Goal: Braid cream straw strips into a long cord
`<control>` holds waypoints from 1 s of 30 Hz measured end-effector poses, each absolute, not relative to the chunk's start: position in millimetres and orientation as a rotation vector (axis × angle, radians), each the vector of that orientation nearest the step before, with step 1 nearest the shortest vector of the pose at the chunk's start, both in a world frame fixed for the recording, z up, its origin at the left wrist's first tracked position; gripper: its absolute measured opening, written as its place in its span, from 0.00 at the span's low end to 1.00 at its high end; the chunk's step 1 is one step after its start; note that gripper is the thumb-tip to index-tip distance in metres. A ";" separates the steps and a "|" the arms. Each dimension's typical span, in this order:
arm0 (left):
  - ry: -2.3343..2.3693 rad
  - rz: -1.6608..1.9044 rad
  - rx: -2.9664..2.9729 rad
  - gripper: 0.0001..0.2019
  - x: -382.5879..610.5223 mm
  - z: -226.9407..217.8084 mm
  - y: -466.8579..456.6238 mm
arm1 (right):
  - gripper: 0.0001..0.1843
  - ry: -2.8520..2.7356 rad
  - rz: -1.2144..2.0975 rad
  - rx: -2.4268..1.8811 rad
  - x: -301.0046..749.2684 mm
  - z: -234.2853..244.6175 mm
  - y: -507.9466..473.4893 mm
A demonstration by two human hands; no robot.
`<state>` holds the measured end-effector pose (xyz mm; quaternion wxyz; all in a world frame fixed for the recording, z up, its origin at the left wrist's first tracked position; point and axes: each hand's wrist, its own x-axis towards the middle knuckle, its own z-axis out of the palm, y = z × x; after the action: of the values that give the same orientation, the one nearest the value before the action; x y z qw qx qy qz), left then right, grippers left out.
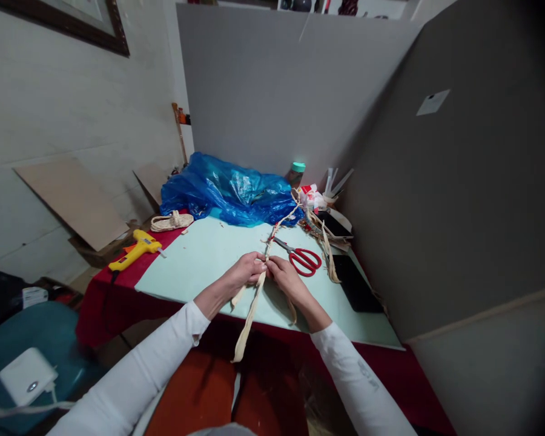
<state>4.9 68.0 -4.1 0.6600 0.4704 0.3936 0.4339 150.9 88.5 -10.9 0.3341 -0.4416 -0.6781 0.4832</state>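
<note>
Braid (282,223) stretches away (slightly rightward).

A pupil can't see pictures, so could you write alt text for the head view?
The left hand and right hand pinch a pale twisted cord, its loose strips hanging down, over a pale green board. Red-handled scissors lie beside the right hand; a yellow glue gun and a woven shoe sit at left, with blue plastic behind.
</note>
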 end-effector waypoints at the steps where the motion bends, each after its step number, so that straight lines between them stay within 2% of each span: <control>1: 0.955 0.984 1.099 0.08 5.4 -3.2 66.1 | 0.15 -1.830 1.167 -1.187 151.5 -10.0 88.0; 4: 1.230 0.982 1.363 0.02 3.4 1.9 61.8 | 0.17 -1.916 1.003 -1.230 154.3 -6.9 85.4; 7: 1.449 0.946 1.727 0.07 -2.4 14.4 57.8 | 0.16 -1.854 0.976 -1.243 155.8 -7.4 83.0; 11: 1.640 0.844 2.031 0.10 3.1 29.3 45.4 | 0.15 -1.695 1.214 -1.150 155.8 -10.9 81.4; 14: 1.627 0.809 2.148 0.09 23.4 24.3 30.9 | 0.15 -1.482 1.408 -1.079 158.1 -11.4 80.5; 17: 1.600 0.755 2.182 0.13 42.3 13.7 19.5 | 0.20 -1.298 1.606 -1.028 163.2 -9.8 79.4; 19: 1.585 0.741 2.160 0.13 44.8 12.4 17.8 | 0.22 -1.250 1.665 -0.996 166.8 -9.1 79.0; 21: 1.585 0.817 2.073 0.06 37.7 17.2 22.9 | 0.21 -1.235 1.670 -0.952 169.0 -9.3 79.3; 22: 1.596 0.884 2.008 0.06 31.8 20.7 27.9 | 0.20 -1.233 1.683 -0.923 169.3 -9.8 79.7; 24: 1.634 1.050 1.848 0.11 19.4 26.2 41.6 | 0.18 -1.226 1.722 -0.862 168.3 -11.0 80.6; 26: 1.503 1.128 1.655 0.08 11.0 25.9 56.8 | 0.17 -1.217 1.746 -0.824 166.2 -12.0 80.8; 30: 1.037 0.888 1.314 0.07 11.3 9.6 79.0 | 0.15 -1.248 1.752 -0.808 164.7 -12.5 78.8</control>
<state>11.3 79.0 9.6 0.5838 0.5630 0.4445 0.3803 164.7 78.8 -12.5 0.4095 -0.3208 -0.4955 0.6956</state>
